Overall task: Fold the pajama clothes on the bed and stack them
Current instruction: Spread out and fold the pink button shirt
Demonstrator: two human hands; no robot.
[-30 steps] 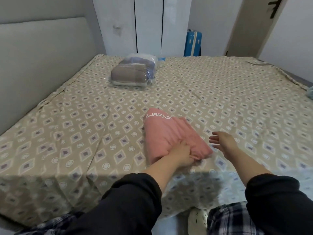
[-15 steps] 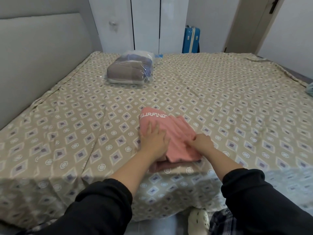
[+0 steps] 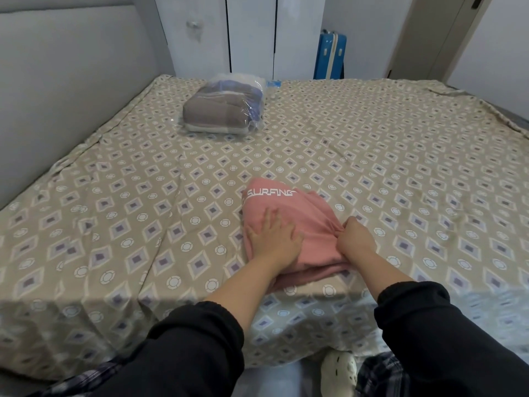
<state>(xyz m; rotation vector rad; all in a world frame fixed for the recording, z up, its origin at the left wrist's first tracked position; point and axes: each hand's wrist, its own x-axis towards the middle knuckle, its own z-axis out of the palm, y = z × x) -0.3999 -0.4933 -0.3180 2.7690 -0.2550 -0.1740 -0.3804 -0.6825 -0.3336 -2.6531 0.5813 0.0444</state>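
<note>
Bed [image 3: 108, 213]: it carries all the things. The person stands at its near edge.
Bag of clothes [image 3: 223, 110]: far back, toward the far left corner of the bed, well apart from the hands.
Left hand [image 3: 272, 239]: flat, with the fingers straight and spread. It presses down on the left half of the pink pajama pile and grips nothing.
Pink pajama pile [image 3: 297, 213]: folded, by the near edge of the bed, a bit right of the middle. It lies right under both hands, and another pink layer peeks out below at the near end.
Long way of the pile: it runs from the near edge toward the far edge, leaning a little left. The end with the white word "SURFING" is the far end.
Right hand [image 3: 357, 239]: the fingers are curled and pinch the right side of the pile, where the cloth bunches into wrinkles.
Which hand is nearer: both touch the pile, the left on top and the right at the side.
My guess: the right side needs tucking or smoothing while the left hand keeps the pile from sliding.
</note>
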